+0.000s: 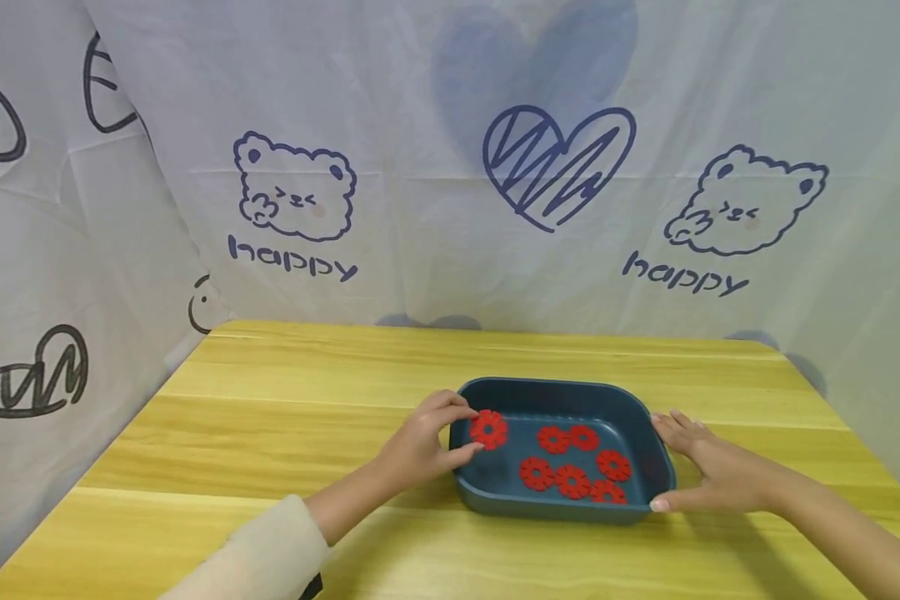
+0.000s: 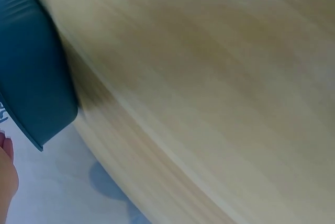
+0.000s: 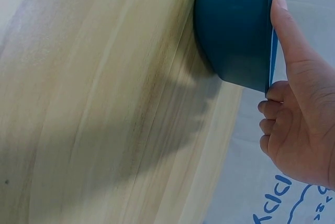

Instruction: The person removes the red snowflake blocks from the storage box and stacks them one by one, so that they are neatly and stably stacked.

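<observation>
A dark blue plastic basin [image 1: 555,508] stands on the wooden table. Several red notched plastic discs [image 1: 537,473], shaped like flowers with a hole in the middle, lie flat on its floor. At the basin's left end my left hand [image 1: 433,433] pinches one red flower-shaped disc [image 1: 489,429] by its edge, between thumb and forefinger. My right hand [image 1: 720,471] rests against the right end, thumb at the near corner of the rim and fingers at the far side. In the right wrist view that thumb [image 3: 288,28] lies straight along the basin's rim.
The yellow wood-grain table [image 1: 285,433] runs out on all sides of the basin. Behind it hangs a white cloth [image 1: 420,275] printed with bears, hearts and lettering. More printed cloth [image 1: 52,275] hangs at the left.
</observation>
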`<state>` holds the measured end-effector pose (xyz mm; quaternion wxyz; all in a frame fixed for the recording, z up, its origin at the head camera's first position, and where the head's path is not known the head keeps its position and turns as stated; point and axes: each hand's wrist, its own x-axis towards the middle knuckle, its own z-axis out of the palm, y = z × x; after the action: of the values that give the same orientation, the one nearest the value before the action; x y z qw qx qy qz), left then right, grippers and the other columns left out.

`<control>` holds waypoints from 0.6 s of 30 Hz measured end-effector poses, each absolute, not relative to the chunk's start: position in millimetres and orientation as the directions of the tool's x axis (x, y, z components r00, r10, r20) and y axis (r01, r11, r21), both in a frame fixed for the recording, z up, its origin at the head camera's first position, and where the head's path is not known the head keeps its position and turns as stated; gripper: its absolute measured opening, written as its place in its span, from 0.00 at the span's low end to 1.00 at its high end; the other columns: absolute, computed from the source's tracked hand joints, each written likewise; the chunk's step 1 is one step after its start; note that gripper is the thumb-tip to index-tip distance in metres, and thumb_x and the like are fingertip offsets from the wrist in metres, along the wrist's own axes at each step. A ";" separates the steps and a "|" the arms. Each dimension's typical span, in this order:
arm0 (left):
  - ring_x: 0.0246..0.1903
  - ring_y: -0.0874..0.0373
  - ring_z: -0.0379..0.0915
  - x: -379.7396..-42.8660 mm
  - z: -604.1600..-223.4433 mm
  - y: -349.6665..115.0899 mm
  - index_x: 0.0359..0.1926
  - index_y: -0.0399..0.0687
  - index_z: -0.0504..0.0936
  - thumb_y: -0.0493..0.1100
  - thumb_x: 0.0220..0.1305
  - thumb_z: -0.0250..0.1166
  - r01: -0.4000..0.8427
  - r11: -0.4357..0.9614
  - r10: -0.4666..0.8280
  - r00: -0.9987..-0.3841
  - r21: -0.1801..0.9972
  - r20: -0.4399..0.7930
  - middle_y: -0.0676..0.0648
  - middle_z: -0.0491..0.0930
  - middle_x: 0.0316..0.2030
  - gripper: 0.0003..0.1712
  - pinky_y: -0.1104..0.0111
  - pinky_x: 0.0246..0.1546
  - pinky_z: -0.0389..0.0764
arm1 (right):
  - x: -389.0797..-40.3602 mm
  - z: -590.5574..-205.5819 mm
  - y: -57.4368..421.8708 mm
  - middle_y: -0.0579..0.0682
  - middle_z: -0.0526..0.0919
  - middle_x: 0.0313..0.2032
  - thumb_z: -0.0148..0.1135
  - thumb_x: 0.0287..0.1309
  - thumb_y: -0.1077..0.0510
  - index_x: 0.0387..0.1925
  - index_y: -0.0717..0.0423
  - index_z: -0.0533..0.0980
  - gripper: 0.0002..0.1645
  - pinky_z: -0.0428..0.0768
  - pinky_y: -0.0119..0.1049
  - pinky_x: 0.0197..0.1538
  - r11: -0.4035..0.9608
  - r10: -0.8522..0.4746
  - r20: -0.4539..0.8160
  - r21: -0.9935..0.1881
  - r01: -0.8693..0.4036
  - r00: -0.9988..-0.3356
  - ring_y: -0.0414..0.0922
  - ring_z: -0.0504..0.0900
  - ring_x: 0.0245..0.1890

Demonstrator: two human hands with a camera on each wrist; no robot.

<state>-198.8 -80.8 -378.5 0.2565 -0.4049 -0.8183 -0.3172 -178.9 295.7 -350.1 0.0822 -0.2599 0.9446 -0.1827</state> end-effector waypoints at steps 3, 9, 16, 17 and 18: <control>0.38 0.56 0.72 -197.1 -380.5 -86.8 0.37 0.35 0.82 0.37 0.42 0.75 0.826 0.477 0.481 -0.532 0.301 0.696 0.46 0.77 0.36 0.18 0.73 0.39 0.78 | -179.0 -350.2 295.3 0.72 0.53 0.66 0.70 0.41 0.40 0.66 0.74 0.53 0.62 0.52 0.73 0.57 0.796 -0.522 -0.058 -0.391 -0.462 -0.851 0.76 0.47 0.64; 0.38 0.56 0.73 -191.7 -380.9 -98.8 0.37 0.35 0.82 0.36 0.40 0.76 0.798 0.512 0.426 -0.557 0.317 0.713 0.46 0.77 0.36 0.19 0.71 0.39 0.79 | -178.6 -349.4 295.2 0.72 0.53 0.66 0.70 0.41 0.39 0.66 0.74 0.53 0.62 0.52 0.72 0.57 0.802 -0.515 -0.064 -0.387 -0.455 -0.855 0.76 0.48 0.64; 0.36 0.56 0.74 -187.0 -383.3 -117.3 0.35 0.34 0.82 0.36 0.38 0.76 0.777 0.543 0.381 -0.566 0.318 0.731 0.46 0.77 0.34 0.19 0.70 0.36 0.80 | -178.6 -349.6 295.1 0.72 0.53 0.66 0.70 0.41 0.39 0.66 0.74 0.53 0.62 0.52 0.72 0.57 0.803 -0.516 -0.067 -0.386 -0.454 -0.854 0.76 0.47 0.64; 0.36 0.56 0.74 -186.6 -384.7 -120.3 0.35 0.34 0.82 0.36 0.38 0.76 0.775 0.544 0.375 -0.567 0.322 0.733 0.46 0.77 0.34 0.19 0.69 0.35 0.80 | -178.8 -349.5 295.1 0.72 0.53 0.66 0.70 0.41 0.39 0.66 0.74 0.53 0.62 0.52 0.72 0.57 0.803 -0.516 -0.069 -0.384 -0.455 -0.854 0.76 0.47 0.64; 0.36 0.56 0.74 -186.2 -386.2 -123.2 0.35 0.34 0.82 0.35 0.38 0.76 0.775 0.541 0.369 -0.568 0.327 0.736 0.46 0.77 0.34 0.19 0.68 0.35 0.80 | -179.1 -349.4 295.1 0.73 0.53 0.66 0.70 0.41 0.39 0.66 0.74 0.53 0.62 0.52 0.72 0.57 0.803 -0.517 -0.070 -0.384 -0.456 -0.853 0.76 0.47 0.64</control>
<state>-186.2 -123.2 -386.2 0.3082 -0.3479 -0.8219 -0.3294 -179.1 295.1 -349.4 0.0857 -0.2572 0.9456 -0.1799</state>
